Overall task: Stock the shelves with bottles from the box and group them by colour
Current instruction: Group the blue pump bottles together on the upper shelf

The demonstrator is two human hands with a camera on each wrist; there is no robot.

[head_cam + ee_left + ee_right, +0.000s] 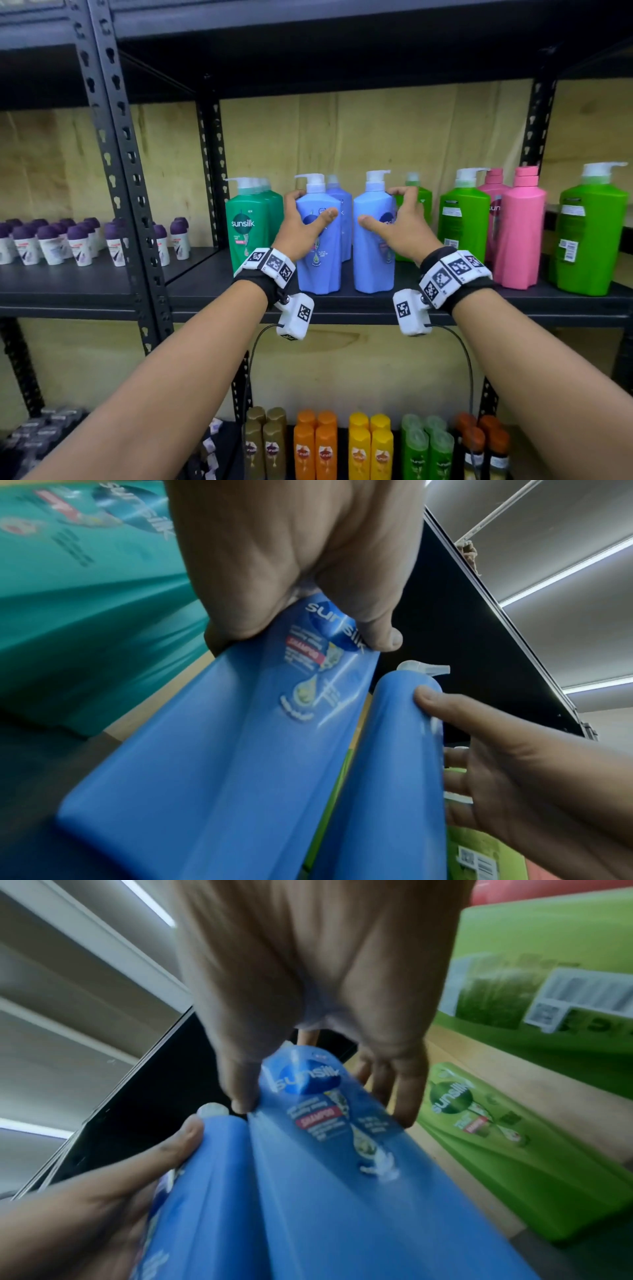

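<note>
A black slotted-steel shelving rack (113, 144) backed by pale plywood fills the head view, its middle shelf (342, 305) running across the centre of the frame.

Nearest, both forearms reach in from the bottom corners. The left hand (303, 226) is wrapped round the shoulder of a tall blue plastic pump bottle (318, 260) at centre frame, thumb across the front label and fingers behind. The right hand (399, 222) is clamped the same way on a second blue plastic pump bottle (373, 260) just beside it. In the left-wrist view the thumb (383, 639) presses on the label. Both bottles stand upright on the shelf near its front edge, with a narrow gap between them.

Behind the left one stands another blue bottle (340, 212). To its left are dark green pump bottles (245, 229); toward the right of the frame come lime green pump bottles (464, 222) and pink bottles (519, 233).

The blue bottles look full, so probably heavy for their size, with stiff walls that give little. The smooth plastic and glossy label are likely slippery. A hold round the waist just below the shoulder seems safest. The pump head (310, 180) is thin and probably a poor handle.

Far left, small white roll-on bottles with purple caps (51, 240) fill the next bay.
</note>
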